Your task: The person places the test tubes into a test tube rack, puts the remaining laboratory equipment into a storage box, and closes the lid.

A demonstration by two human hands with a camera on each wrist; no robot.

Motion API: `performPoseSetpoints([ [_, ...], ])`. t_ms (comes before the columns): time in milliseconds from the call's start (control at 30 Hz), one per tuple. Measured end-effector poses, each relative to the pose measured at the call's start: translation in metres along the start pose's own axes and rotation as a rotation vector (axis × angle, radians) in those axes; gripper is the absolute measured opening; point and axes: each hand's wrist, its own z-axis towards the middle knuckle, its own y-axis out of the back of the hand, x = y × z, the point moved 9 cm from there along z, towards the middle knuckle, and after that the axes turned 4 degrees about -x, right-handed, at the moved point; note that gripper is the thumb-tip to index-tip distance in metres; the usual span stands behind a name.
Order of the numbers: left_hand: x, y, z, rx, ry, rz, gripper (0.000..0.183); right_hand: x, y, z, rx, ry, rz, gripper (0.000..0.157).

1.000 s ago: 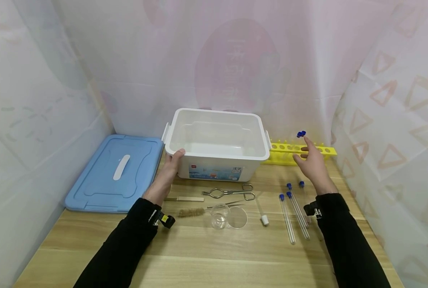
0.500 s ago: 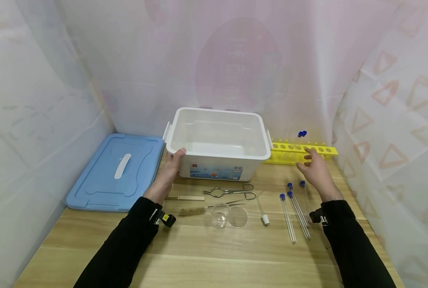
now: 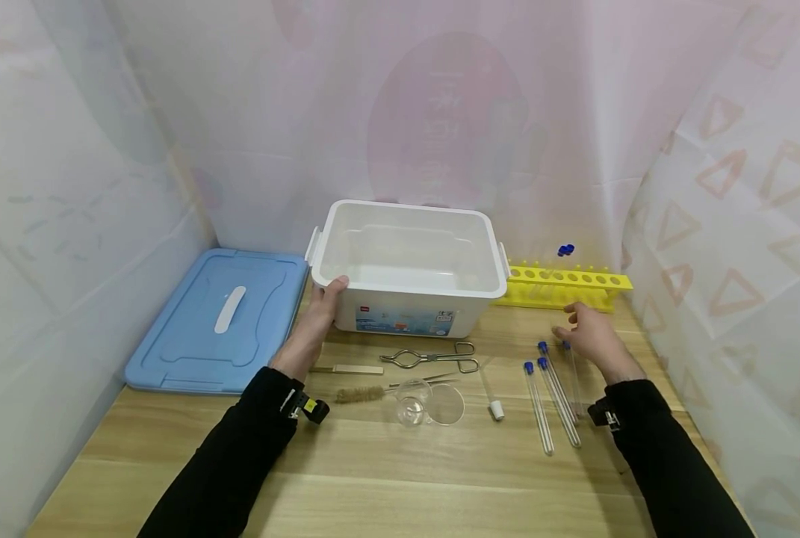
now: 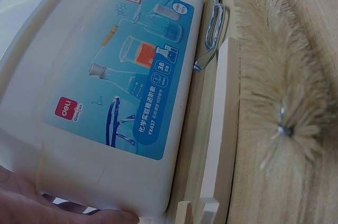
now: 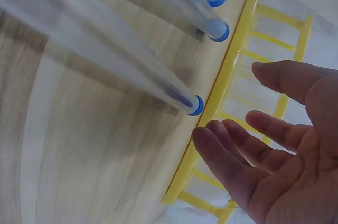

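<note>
My left hand [image 3: 311, 329] grips the near left corner of a white plastic storage box [image 3: 406, 302], thumb at its rim; in the left wrist view, fingers [image 4: 79, 214] lie along its side. My right hand [image 3: 594, 340], fingers loosely bent and holding nothing, hovers by the blue cap of a test tube [image 5: 158, 84]. In the right wrist view its fingertips are close to that cap but seem apart from it. Other blue-capped test tubes [image 3: 538, 411] lie to its left. Behind the hand stands a yellow test tube rack [image 3: 574, 279], with capped tubes upright in it.
A blue lid [image 3: 191, 336] lies left of the box. In front of the box are crucible tongs [image 3: 433, 359], a bottle brush [image 3: 359, 394], a wooden clamp [image 3: 355, 370], a small glass beaker [image 3: 411, 411], a round glass dish [image 3: 447, 407] and a white-ended dropper [image 3: 496, 410].
My right hand has drawn back from the rack, down toward the test tubes on the table. The left hand stays on the box.
</note>
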Motion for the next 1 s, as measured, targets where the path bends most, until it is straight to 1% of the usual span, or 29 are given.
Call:
performPoseSetpoints([
  [67, 0.0, 0.0, 0.0, -0.001, 0.005, 0.003, 0.099, -0.001, -0.003, -0.001, 0.017, -0.002, -0.02, 0.07],
  [333, 0.0, 0.001, -0.001, -0.001, 0.0, 0.015, 0.099, -0.006, -0.006, 0.002, 0.034, 0.046, -0.151, 0.061],
  [467, 0.0, 0.001, -0.001, 0.003, 0.003, 0.019, 0.099, -0.007, -0.01, 0.002, 0.054, 0.035, -0.19, 0.062],
  [533, -0.001, 0.0, -0.001, 0.005, 0.0, 0.022, 0.099, -0.012, -0.012, 0.005, 0.067, 0.03, -0.208, 0.062],
  [600, -0.001, 0.0, -0.001, 0.005, -0.001, 0.022, 0.099, -0.029, -0.018, 0.018, 0.045, 0.024, -0.244, 0.055],
  [700, -0.002, 0.0, -0.001, 0.006, -0.006, 0.023, 0.099, -0.057, -0.028, 0.038, 0.062, 0.028, -0.254, 0.043],
  [767, -0.002, 0.0, -0.001, 0.005, -0.002, 0.027, 0.099, -0.081, -0.037, 0.056, 0.067, 0.011, -0.245, 0.036],
  [833, -0.002, 0.0, -0.001, 0.007, -0.004, 0.03, 0.099, -0.1, -0.044, 0.07, 0.106, 0.011, -0.206, 0.033],
  [900, -0.002, 0.0, -0.001, 0.008, -0.007, 0.033, 0.099, -0.119, -0.05, 0.087, 0.111, 0.007, -0.191, 0.031],
  [933, -0.002, 0.001, -0.002, 0.008, -0.007, 0.033, 0.099, -0.123, -0.051, 0.092, 0.108, 0.013, -0.186, 0.03],
  [967, -0.002, 0.001, -0.002, 0.01, -0.01, 0.032, 0.099, -0.123, -0.051, 0.092, 0.106, 0.03, -0.186, 0.029],
  [1000, -0.002, 0.001, -0.002, 0.012, -0.01, 0.032, 0.099, -0.118, -0.048, 0.088, 0.107, 0.036, -0.19, 0.029],
])
